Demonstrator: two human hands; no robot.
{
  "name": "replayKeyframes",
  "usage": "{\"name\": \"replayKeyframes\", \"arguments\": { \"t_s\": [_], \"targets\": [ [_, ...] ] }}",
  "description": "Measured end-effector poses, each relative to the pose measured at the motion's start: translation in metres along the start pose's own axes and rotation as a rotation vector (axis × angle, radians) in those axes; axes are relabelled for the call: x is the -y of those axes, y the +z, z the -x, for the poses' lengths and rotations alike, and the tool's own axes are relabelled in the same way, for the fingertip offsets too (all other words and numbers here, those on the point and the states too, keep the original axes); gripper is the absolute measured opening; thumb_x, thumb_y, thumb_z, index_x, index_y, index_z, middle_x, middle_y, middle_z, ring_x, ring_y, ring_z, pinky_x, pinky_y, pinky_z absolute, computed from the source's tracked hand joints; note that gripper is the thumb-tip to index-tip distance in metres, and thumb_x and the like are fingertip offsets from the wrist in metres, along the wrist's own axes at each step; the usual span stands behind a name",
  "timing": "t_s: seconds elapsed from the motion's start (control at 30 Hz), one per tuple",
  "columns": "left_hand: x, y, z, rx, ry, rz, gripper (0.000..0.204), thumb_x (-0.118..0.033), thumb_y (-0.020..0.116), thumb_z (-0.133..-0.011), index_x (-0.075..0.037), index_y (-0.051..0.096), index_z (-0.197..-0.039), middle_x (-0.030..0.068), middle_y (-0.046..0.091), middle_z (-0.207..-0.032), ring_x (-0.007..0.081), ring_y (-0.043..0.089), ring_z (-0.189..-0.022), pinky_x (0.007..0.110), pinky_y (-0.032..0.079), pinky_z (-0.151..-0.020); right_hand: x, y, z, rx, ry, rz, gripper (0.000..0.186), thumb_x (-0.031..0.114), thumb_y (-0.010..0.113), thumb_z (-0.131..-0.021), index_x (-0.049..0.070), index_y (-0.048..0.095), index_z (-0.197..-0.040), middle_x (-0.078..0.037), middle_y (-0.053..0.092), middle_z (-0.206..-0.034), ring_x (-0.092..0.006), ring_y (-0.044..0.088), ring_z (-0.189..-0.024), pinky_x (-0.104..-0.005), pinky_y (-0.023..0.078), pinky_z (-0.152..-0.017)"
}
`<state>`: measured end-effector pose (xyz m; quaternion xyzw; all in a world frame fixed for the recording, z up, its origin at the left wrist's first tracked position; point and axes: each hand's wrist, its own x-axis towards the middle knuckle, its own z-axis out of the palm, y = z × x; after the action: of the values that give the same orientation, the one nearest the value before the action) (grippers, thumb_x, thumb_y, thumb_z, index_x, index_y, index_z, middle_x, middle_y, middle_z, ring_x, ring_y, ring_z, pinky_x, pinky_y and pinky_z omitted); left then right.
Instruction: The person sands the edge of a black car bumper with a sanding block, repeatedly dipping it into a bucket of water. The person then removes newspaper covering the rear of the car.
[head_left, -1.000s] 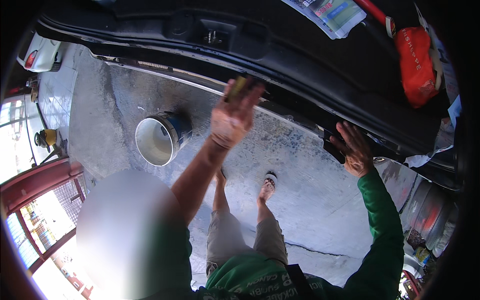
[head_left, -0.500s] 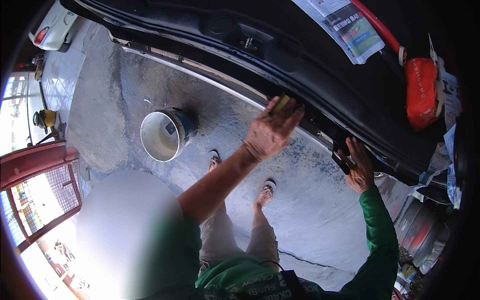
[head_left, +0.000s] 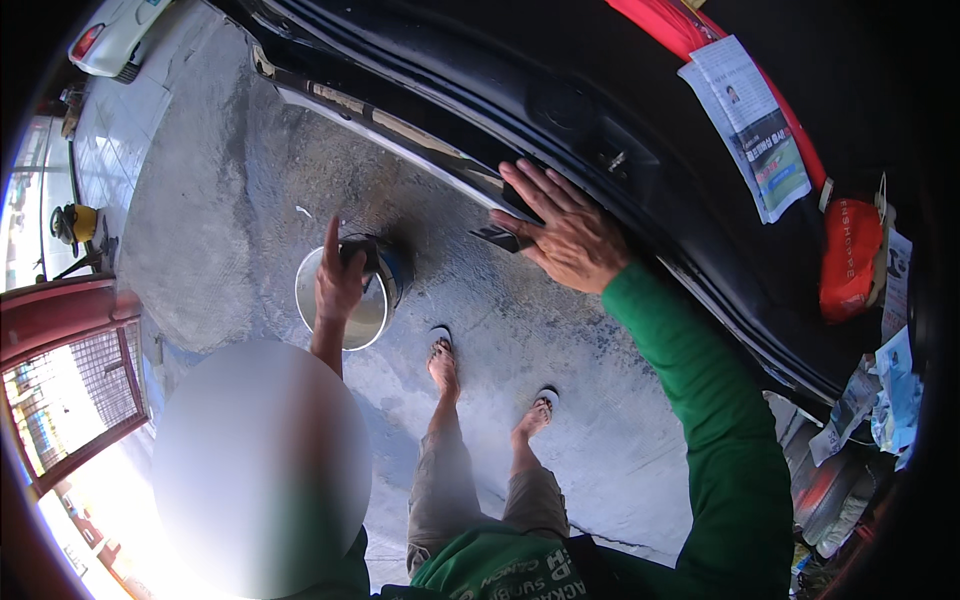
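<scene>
My left hand (head_left: 340,285) is over the mouth of a pail (head_left: 372,325), its index finger stretched out. A dark block (head_left: 358,257), which looks like the sponge, sits between its thumb and fingers. My right hand (head_left: 575,232) lies with fingers extended along the black rear edge of an open car (head_left: 470,110). Under its thumb is a black flat piece (head_left: 500,238), like a scraper or squeegee, sticking out over the sill. Part of this piece is hidden by the hand.
Newspaper (head_left: 755,130), a red strip (head_left: 650,22) and a red pouch (head_left: 850,260) lie in the car's dark cargo area. My sandalled feet (head_left: 441,358) stand on the concrete floor (head_left: 590,420). A white car (head_left: 110,40) and a yellow-black machine (head_left: 75,225) are far left.
My left hand has left the car's edge and gone down left to the pail with the sponge. My right hand has slid left along the edge, the black flat piece moving with it.
</scene>
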<state>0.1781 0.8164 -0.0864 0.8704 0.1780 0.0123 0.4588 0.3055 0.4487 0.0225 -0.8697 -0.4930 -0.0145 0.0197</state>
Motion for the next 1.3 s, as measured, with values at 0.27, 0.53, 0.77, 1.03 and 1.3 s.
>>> {"name": "replayKeyframes", "arguments": {
  "t_s": [0.27,0.53,0.77,1.03,1.3],
  "targets": [
    [0.199,0.002,0.253,-0.061,-1.039,0.503,0.06,-0.022,0.065,-0.099,-0.009,0.047,-0.156,0.015,0.066,-0.132,0.0249,0.068,-0.111,0.039,0.06,-0.074,0.031,-0.021,-0.276,0.205,0.062,-0.017,0.052,0.056,0.042,-0.108,0.026,0.064,-0.145,-0.012,0.035,-0.168,-0.0296,0.029,-0.157,-0.04,0.024,-0.13],
    [0.114,0.071,0.158,-0.064,-0.6,0.708,0.041,-0.011,0.064,-0.1,-0.007,0.061,-0.14,0.0185,0.069,-0.128,0.03,0.071,-0.113,0.041,0.061,-0.072,-0.044,-0.031,-0.321,-0.04,-0.26,0.226,0.045,0.05,0.038,-0.111,0.04,0.055,-0.151,0.006,0.029,-0.172,-0.0258,0.019,-0.161,-0.0468,0.014,-0.133],
    [-0.091,0.051,-0.042,-0.412,-0.046,0.541,0.027,-0.006,0.061,-0.102,-0.002,0.072,-0.126,0.0166,0.076,-0.119,0.0197,0.073,-0.11,0.031,0.057,-0.095,-0.065,-0.033,-0.306,-0.063,-0.18,-0.026,0.049,0.048,0.038,-0.111,0.027,0.053,-0.154,0.002,0.046,-0.163,-0.0269,0.024,-0.159,-0.0501,0.016,-0.131],
    [-0.221,0.189,0.003,-0.449,0.116,0.344,0.089,-0.036,0.06,-0.105,0.015,0.012,-0.16,0.0423,0.007,-0.166,0.0556,0.007,-0.157,0.055,0.013,-0.129,-0.058,-0.025,-0.319,-0.123,-0.299,0.03,0.05,0.049,0.035,-0.112,0.028,0.053,-0.154,0.002,0.048,-0.161,-0.0288,0.027,-0.158,-0.0486,0.018,-0.131],
    [-0.183,0.068,-0.135,-0.567,0.084,0.061,0.076,-0.041,0.049,-0.11,0.012,0.024,-0.158,0.0389,0.021,-0.164,0.0521,0.018,-0.156,0.051,0.022,-0.128,-0.058,-0.025,-0.321,-0.134,-0.286,-0.009,0.051,0.048,0.035,-0.112,0.024,0.056,-0.152,0.001,0.05,-0.16,-0.0276,0.028,-0.158,-0.0466,0.018,-0.132]
  ]
}}
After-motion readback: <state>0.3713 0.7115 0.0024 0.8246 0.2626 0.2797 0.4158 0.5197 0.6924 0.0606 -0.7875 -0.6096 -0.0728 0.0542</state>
